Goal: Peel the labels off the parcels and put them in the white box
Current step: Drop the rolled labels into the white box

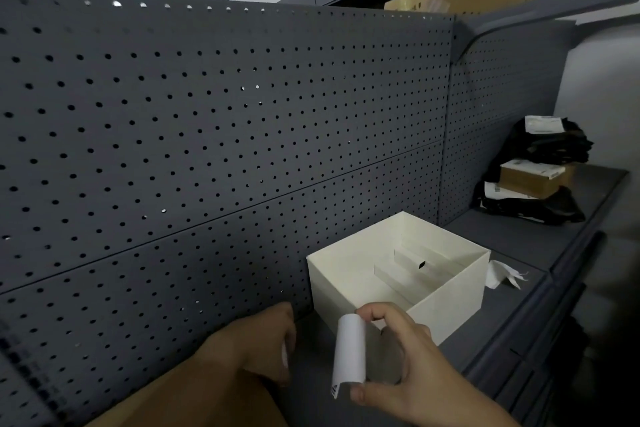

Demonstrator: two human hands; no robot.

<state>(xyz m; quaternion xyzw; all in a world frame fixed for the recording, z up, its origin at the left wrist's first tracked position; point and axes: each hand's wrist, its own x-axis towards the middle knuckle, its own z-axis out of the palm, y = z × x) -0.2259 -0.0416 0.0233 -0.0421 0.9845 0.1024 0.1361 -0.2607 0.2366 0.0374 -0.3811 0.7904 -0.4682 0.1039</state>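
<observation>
While right hand (408,364) pinches one curled label (349,354) near one white box (446,308), left hand (263,340) grips brown parcel (194,399); three more parcels (535,177) stacked far right — one loose paper scrap (500,274) beside box.

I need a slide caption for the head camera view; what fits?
Right hand holds a curled peeled label near the white box; labelled parcels wait on the shelf.

dark grey shelf (512,239) with white box (446,308), crumpled paper (498,274), stacked parcels (533,180)
</observation>
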